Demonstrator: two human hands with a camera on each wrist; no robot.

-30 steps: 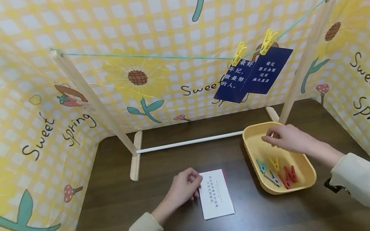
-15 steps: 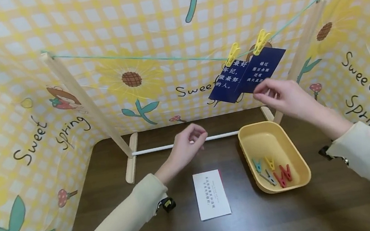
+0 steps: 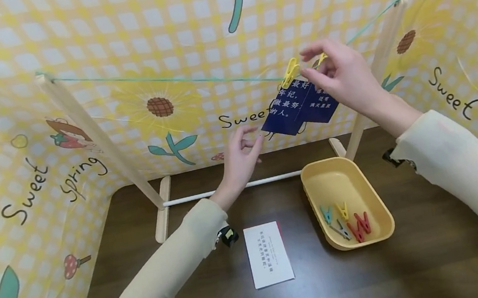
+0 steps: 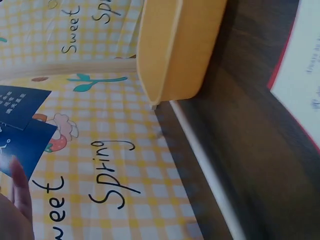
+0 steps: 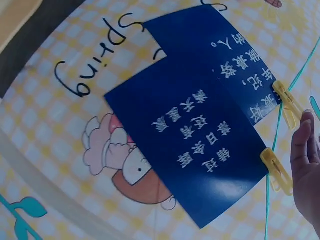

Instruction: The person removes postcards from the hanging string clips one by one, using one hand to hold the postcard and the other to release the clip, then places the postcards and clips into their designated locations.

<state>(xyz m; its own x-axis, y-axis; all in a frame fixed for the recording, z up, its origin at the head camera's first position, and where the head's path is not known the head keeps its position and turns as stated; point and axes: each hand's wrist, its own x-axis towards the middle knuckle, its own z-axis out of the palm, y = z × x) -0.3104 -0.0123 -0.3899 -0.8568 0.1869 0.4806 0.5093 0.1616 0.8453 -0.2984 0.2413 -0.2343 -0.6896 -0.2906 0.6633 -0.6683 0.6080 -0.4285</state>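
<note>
Two dark blue cards with white characters hang from a green string [image 3: 166, 80], the left card [image 3: 285, 107] overlapping the right card [image 5: 185, 135]. Each has a yellow clothespin at its top: the left clothespin [image 3: 290, 73] and the right clothespin [image 5: 276, 171]. My right hand [image 3: 342, 72] is raised in front of the line, thumb and index finger parted, fingertips right at the left clothespin's handles. It partly covers the right clothespin in the head view. My left hand [image 3: 242, 161] is lifted with fingers loosely bent, fingertips close to the left card's lower-left corner.
The string runs between two wooden posts, the left post [image 3: 99, 137] and right post [image 3: 383, 54], joined low by a white rod [image 3: 275, 179]. A yellow basket [image 3: 388, 215] holds several coloured clothespins [image 3: 358, 227]. A white card [image 3: 268, 256] lies on the dark table [image 3: 211, 283].
My right hand has risen from over the basket to the left clothespin. My left hand has left the white card and moved up to the hanging card's corner.
</note>
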